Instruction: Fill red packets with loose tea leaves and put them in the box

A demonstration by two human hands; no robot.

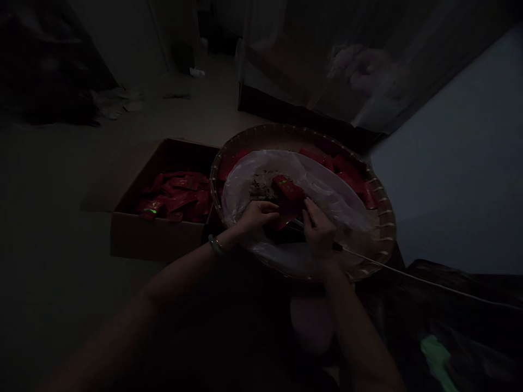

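The light is very dim. My left hand [258,214] pinches the left side of a small red packet [286,214]. On the packet's right side, my right hand [319,227] closes its thumb and fingers at the edge. Just below the packet is a dark object [281,235] with a pale strip, too dark to name. Beyond my fingers lies another red packet [289,188] with gold marks. Dark loose bits like dried leaves [263,182] are scattered beside it. All this sits on a translucent plastic sheet [347,207] in a round woven tray [386,228].
Several red packets [347,169] lie along the tray's far right side. To the left, an open cardboard box [155,237] holds many red packets [180,198]. A white cord [429,281] runs right from under my right hand. A pale wall [461,141] stands at right.
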